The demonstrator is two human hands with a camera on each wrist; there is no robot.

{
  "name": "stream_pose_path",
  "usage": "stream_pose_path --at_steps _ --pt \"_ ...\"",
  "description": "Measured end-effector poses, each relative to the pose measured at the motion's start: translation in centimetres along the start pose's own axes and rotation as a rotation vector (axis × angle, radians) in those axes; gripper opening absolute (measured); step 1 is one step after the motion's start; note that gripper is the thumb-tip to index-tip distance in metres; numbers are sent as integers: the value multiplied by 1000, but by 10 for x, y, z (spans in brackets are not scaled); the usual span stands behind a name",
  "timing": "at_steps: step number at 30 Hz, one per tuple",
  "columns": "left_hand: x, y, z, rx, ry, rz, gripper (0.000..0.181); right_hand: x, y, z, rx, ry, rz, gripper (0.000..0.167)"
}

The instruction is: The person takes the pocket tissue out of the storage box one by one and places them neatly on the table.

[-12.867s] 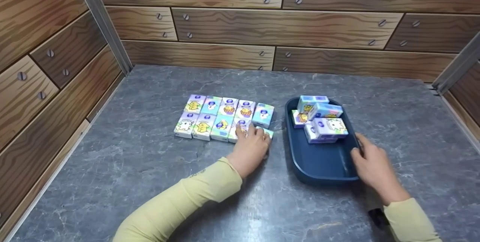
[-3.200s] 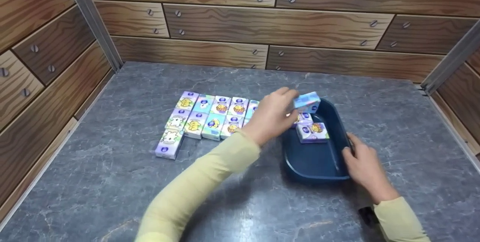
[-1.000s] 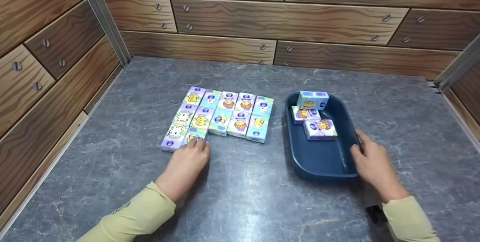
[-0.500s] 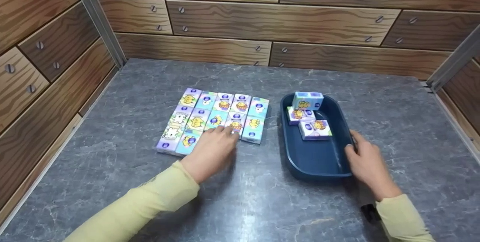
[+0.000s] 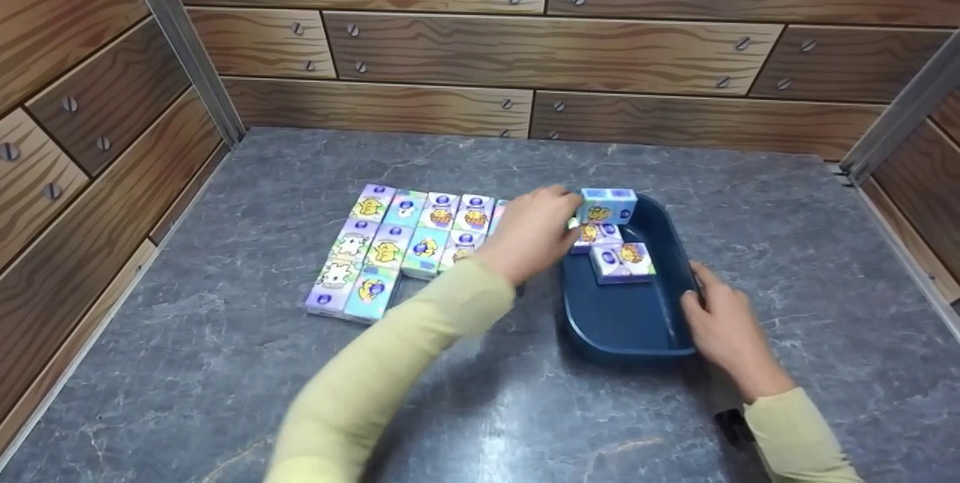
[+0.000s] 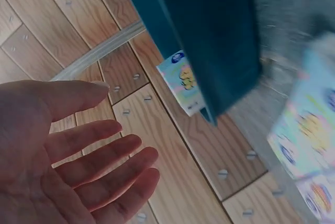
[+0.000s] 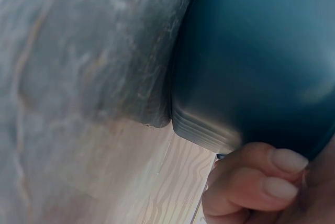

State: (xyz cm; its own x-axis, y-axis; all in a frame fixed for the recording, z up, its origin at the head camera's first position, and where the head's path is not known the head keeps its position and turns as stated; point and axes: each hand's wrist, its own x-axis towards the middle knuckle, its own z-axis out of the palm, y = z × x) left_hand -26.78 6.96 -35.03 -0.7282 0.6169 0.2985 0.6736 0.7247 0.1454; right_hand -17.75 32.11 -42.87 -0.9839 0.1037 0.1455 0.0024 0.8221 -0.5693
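My left hand (image 5: 534,234) is over the near-left rim of a dark blue tray (image 5: 626,322), beside a light-blue cartoon-printed box (image 5: 607,207) standing on edge. In the left wrist view the fingers of that hand (image 6: 78,156) are loosely spread, with nothing between them. Two more small boxes lie flat in the tray, one a purple-and-white box (image 5: 624,263). My right hand (image 5: 731,325) grips the tray's right rim; in the right wrist view its fingertips (image 7: 282,174) curl against the tray wall (image 7: 256,62).
Left of the tray, small printed boxes lie side by side in rows on the grey marbled table (image 5: 187,363). A purple box (image 5: 330,282) and a blue box (image 5: 370,292) form the nearest row. My left arm hides part of the arrangement. Wood-patterned walls (image 5: 420,48) stand behind and left.
Several boxes have left the tray since the oldest frame, and a nearest row of two has been added. Within the last second my left hand moved right from that row to the tray.
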Motion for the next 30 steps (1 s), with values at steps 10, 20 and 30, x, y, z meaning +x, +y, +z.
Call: stream_pose_path --at_steps 10,20,30 --pt "61 23 18 -20 -70 -57 28 0 0 0 -2 19 -20 48" --pt "92 25 32 -2 -146 -135 25 0 0 0 15 1 -10 49" --pt "89 20 51 26 -184 -200 22 0 0 -1 12 -3 3 49"
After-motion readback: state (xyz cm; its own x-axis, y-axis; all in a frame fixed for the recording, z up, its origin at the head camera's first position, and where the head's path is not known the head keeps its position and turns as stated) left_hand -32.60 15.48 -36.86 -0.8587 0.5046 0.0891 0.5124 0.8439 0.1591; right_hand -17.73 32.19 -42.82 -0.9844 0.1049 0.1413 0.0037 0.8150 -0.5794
